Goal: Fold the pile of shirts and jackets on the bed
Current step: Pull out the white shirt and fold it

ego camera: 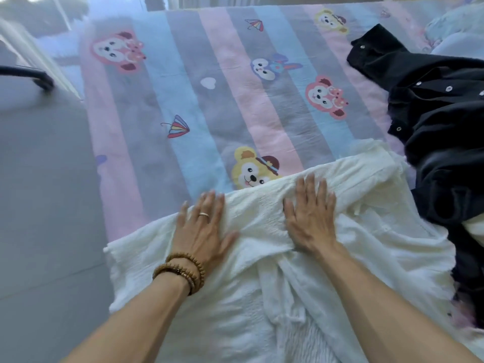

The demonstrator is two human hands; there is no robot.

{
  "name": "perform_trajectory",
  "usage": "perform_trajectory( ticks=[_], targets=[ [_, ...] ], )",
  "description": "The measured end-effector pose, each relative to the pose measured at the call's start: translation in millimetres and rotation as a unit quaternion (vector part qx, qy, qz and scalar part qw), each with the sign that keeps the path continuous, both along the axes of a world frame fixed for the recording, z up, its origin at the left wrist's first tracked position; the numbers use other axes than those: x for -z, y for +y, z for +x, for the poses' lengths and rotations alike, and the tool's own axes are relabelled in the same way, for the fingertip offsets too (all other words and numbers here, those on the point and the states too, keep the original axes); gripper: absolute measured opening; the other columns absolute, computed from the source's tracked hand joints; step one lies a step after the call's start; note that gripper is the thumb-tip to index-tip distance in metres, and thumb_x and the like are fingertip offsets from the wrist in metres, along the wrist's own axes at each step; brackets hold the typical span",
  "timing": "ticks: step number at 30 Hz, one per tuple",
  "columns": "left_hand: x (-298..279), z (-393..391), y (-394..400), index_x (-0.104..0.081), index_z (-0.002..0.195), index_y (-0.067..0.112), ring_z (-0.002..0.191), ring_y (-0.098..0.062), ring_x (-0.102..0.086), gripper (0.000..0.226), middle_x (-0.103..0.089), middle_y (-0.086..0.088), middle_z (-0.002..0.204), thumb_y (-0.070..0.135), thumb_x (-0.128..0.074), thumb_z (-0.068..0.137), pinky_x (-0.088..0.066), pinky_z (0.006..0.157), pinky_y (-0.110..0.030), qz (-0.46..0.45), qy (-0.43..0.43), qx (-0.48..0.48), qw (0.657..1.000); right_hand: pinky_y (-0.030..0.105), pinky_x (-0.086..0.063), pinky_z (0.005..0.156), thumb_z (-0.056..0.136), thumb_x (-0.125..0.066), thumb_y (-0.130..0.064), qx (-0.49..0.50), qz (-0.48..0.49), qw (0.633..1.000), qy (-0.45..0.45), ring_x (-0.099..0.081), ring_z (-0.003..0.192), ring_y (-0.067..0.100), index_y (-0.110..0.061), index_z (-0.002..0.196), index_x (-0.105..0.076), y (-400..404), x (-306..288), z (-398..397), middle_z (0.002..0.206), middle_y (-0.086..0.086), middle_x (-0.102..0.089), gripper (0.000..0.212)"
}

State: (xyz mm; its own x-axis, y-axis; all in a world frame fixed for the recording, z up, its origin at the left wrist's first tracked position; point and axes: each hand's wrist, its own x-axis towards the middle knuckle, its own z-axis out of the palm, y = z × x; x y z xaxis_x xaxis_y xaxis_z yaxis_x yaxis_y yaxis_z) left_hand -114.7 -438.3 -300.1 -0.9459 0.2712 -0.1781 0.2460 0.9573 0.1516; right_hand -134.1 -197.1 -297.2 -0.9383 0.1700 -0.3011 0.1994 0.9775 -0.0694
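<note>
A white crinkled shirt point(262, 284) lies spread across the near part of the bed, its far edge folded over. My left hand point(203, 226), with a ring and bead bracelets, presses flat on that folded edge, fingers straight. My right hand point(310, 216) lies flat on the same fold a little to the right, fingers spread. To the right, a dark jacket point(440, 127) with snap buttons is heaped on the bed and overlaps the white shirt's right side.
The bed is covered by a striped pink, blue and grey sheet point(209, 100) with cartoon animals. Grey floor point(44, 205) runs along the bed's left side. Pale bedding point(455, 27) is bunched at the far right corner.
</note>
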Motion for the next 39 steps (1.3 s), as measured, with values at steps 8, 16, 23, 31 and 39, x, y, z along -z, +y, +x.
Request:
perform_trajectory(
  ticks=[8, 16, 23, 31, 39],
  targets=[
    [-19.8, 17.8, -112.8, -0.042, 0.092, 0.019, 0.087, -0.033, -0.064, 0.038, -0.066, -0.010, 0.096, 0.055, -0.032, 0.096, -0.051, 0.074, -0.038, 0.009, -0.074, -0.117, 0.990, 0.054, 0.012, 0.117, 0.094, -0.012, -0.062, -0.134, -0.042, 0.990, 0.020, 0.023, 0.148, 0.023, -0.013, 0.154, 0.006, -128.2, 11.0, 63.3, 0.162, 0.008, 0.017, 0.079],
    [-15.4, -15.2, -156.3, -0.059, 0.091, 0.015, 0.094, -0.036, -0.060, 0.042, -0.064, -0.016, 0.100, 0.048, -0.035, 0.100, -0.042, 0.073, -0.035, 0.000, -0.104, -0.124, 0.987, 0.050, 0.003, 0.118, 0.092, -0.025, -0.062, -0.222, -0.059, 0.971, 0.066, 0.013, 0.150, 0.022, -0.016, 0.155, 0.006, -152.6, 5.1, 71.3, 0.163, 0.009, 0.011, 0.084],
    [-13.4, -18.0, -165.5, -0.050, 0.060, 0.017, 0.075, -0.031, -0.055, 0.040, -0.056, -0.007, 0.068, 0.038, -0.051, 0.095, -0.036, 0.062, -0.032, 0.163, -0.166, -0.209, 0.950, 0.042, 0.004, 0.122, 0.094, -0.013, -0.058, -0.063, -0.085, 0.990, 0.091, 0.011, 0.151, 0.017, -0.018, 0.157, -0.009, -134.6, -7.2, 68.2, 0.165, 0.003, 0.003, 0.075],
    [-36.2, 23.0, -96.1, -0.065, 0.111, 0.012, 0.102, -0.036, -0.057, 0.035, -0.065, -0.015, 0.106, 0.010, -0.064, 0.076, -0.043, 0.087, -0.047, 0.084, 0.056, -0.076, 0.992, 0.037, -0.006, 0.123, 0.105, -0.027, -0.035, -0.102, -0.305, 0.947, -0.010, -0.011, 0.150, 0.013, -0.018, 0.154, -0.023, -152.9, -36.9, 98.5, 0.162, 0.001, -0.020, 0.052],
    [-48.5, 151.5, 19.3, -0.056, 0.095, 0.023, 0.085, -0.021, -0.059, 0.013, -0.059, 0.003, 0.091, 0.032, -0.058, 0.087, -0.045, 0.068, -0.029, 0.119, -0.171, 0.113, 0.972, 0.041, -0.042, 0.087, 0.084, -0.030, -0.040, -0.033, -0.026, 0.998, 0.054, -0.061, 0.099, 0.029, -0.015, 0.107, -0.064, 19.0, -52.0, 204.0, 0.104, 0.004, -0.064, 0.047]
  ],
)
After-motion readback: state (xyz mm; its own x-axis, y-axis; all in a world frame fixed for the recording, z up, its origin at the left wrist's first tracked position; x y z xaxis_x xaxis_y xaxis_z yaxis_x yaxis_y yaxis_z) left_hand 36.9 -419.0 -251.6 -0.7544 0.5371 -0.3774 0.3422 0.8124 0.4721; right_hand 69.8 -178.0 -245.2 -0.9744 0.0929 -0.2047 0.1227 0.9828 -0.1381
